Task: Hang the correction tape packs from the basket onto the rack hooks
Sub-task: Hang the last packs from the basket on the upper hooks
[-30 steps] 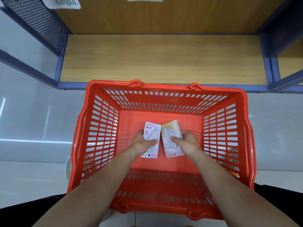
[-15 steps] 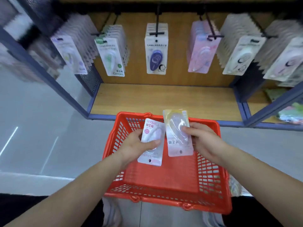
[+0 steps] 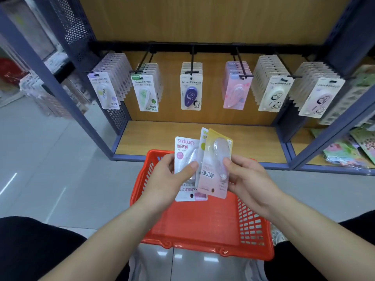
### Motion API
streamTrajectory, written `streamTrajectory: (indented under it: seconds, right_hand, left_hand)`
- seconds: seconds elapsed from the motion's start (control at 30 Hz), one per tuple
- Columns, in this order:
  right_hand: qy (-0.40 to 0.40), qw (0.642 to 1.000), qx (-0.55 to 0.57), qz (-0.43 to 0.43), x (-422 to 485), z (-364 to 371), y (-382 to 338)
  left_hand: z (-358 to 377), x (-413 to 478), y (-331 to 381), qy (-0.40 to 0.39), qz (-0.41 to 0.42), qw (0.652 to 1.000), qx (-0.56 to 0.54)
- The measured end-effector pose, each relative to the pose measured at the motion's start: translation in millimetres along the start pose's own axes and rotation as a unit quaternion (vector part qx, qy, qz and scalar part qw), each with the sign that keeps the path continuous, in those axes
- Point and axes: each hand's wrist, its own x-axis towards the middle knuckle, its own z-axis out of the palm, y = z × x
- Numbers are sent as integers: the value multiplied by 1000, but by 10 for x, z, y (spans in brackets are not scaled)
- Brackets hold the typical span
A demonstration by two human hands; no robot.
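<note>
Over the slotted red plastic basket (image 3: 203, 248), the left hand (image 3: 168, 179) grips a glossy white-and-pink pack (image 3: 183, 151), its print upside down. The right hand (image 3: 247, 177) pinches a yellow-topped blister pack (image 3: 218, 151) that overlaps it. Beyond, black wire rack hooks (image 3: 191, 57) carry rows of carded packs.
</note>
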Motion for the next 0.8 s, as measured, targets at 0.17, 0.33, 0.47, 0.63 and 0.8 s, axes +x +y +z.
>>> streamTrajectory:
  seconds: [0.17,0.33,0.47,0.63,0.8]
  right_hand:
    - [34,999,-29,-15,116,-43,32]
    - [25,1000,-13,-7,281,9,28]
    - [27,1000,-14,-8,403,11,20]
    - [18,997,-71,-1,489,-82,-33]
    - [21,989,-140,-39,550,-203,-165]
  left_hand:
    - [10,137,-11,13,-12,1000,-1]
    - [31,260,89,0,-20,1000,-21]
    - [-23,366,98,-7,-20,1000,6]
    - [-62,445,81,-18,-36,999,18]
    - [-138,483,72,-54,-71,996,29]
